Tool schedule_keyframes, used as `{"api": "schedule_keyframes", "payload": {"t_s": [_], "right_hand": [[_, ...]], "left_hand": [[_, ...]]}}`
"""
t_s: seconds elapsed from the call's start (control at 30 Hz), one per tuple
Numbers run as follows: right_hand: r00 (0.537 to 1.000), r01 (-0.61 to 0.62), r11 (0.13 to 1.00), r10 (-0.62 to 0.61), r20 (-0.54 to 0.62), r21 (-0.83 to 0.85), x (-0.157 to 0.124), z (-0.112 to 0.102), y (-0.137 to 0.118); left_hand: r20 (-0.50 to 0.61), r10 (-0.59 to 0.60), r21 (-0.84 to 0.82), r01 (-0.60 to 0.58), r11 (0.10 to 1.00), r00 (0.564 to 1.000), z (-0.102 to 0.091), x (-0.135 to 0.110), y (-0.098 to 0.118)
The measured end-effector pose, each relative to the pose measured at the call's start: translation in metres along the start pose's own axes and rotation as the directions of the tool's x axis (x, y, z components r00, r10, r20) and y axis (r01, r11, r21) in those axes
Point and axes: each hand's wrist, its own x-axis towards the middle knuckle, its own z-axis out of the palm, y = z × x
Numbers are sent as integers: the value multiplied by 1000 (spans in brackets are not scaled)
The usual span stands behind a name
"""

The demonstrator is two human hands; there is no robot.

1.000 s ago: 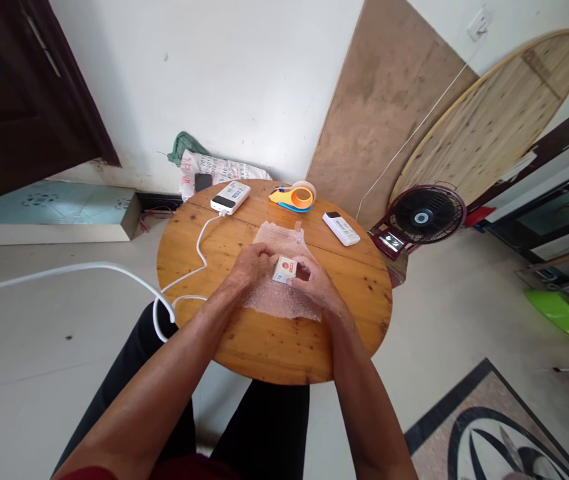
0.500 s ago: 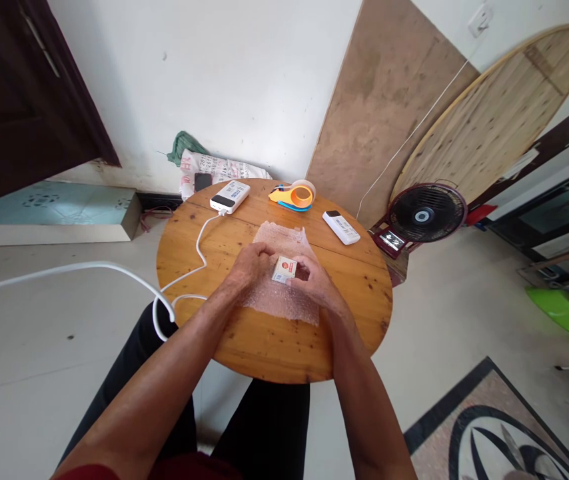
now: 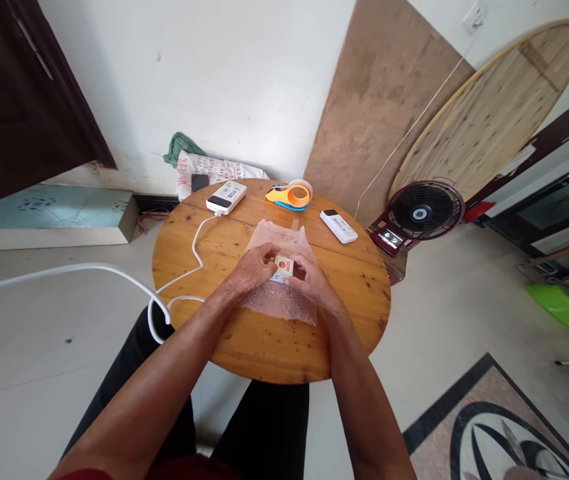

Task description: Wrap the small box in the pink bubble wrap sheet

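Observation:
A small white box [image 3: 283, 267] with red print sits over a sheet of bubble wrap [image 3: 284, 303] on the round wooden table [image 3: 264, 357]. My left hand [image 3: 255, 267] grips the box's left side, fingers curled at its edge. Across from it, my right hand [image 3: 309, 279] holds the right side between thumb and fingers. The box's ends are partly hidden by my fingers. Whether it rests on the wrap or is slightly raised, I cannot tell.
Behind the wrap lies an orange tape dispenser [image 3: 292, 195]. A white power bank [image 3: 226, 198] with a white cable [image 3: 197, 248] is at the back left, another white power bank [image 3: 339, 226] at the right. A fan [image 3: 420, 212] stands beyond the table.
My left hand has come in from beside the box and now closes on its left side. The box has turned slightly. My right hand keeps its hold.

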Motion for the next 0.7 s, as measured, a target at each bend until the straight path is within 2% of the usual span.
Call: {"api": "schedule_keyframes", "payload": {"t_s": [0.2,0.4,0.57,0.7], "right_hand": [[1000,3,1000,-3,20,-6,0,0,-1],[1000,2,1000,-2,-7,-27,-1,1,-5],[1000,-13,998,12,-18,-69,-1,1,-9],[999,-45,998,44,-27,-35,-2,2,-9]], "left_hand": [[61,19,-16,-18,1000,998,-5,-3,7],[64,0,-37,2,999,998,-3,-2,6],[69,36,-56,-32,998,997,-2,-1,2],[55,64,-49,-62,997,996,-1,-1,0]]}}
